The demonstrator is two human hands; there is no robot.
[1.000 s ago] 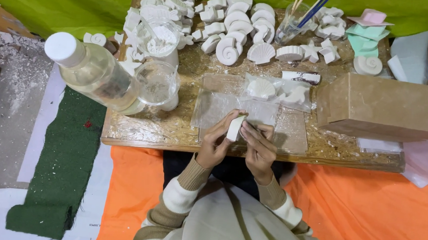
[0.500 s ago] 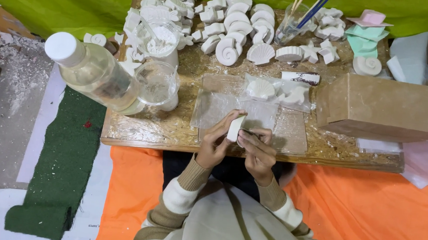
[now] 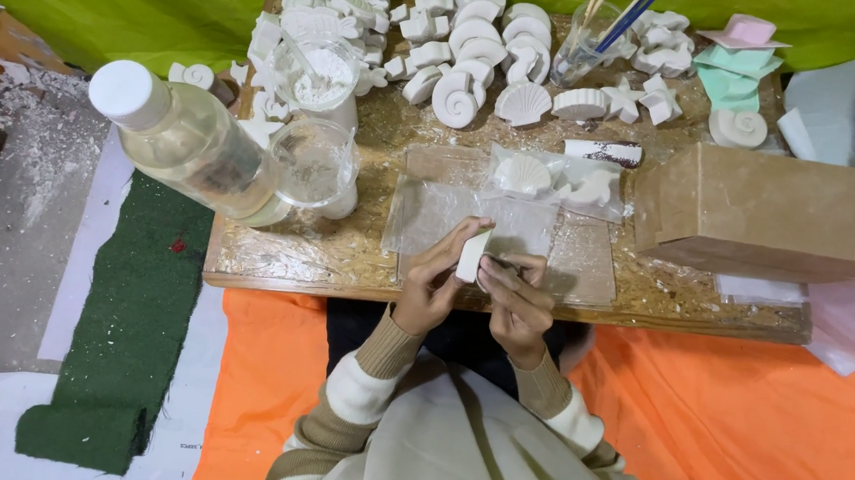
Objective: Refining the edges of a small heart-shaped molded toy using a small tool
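Little has shifted since the earlier frames: the white piece (image 3: 473,254) is still held over the near edge of the board (image 3: 346,264), both hands in the same place. On the board's right end a cardboard box (image 3: 780,215) is set. At its left end a clear bottle (image 3: 189,143) with a white cap is seen lying tilted, a glass jar (image 3: 314,165) just beside it. White shell casts (image 3: 479,73) are spread along the board's far side. Plastic sheets (image 3: 508,231) are laid at the board's middle. The piece is gripped by the left hand (image 3: 437,283), fingers closed round it. A small tool, too small to identify, is pinched against the piece by the right hand (image 3: 516,298).
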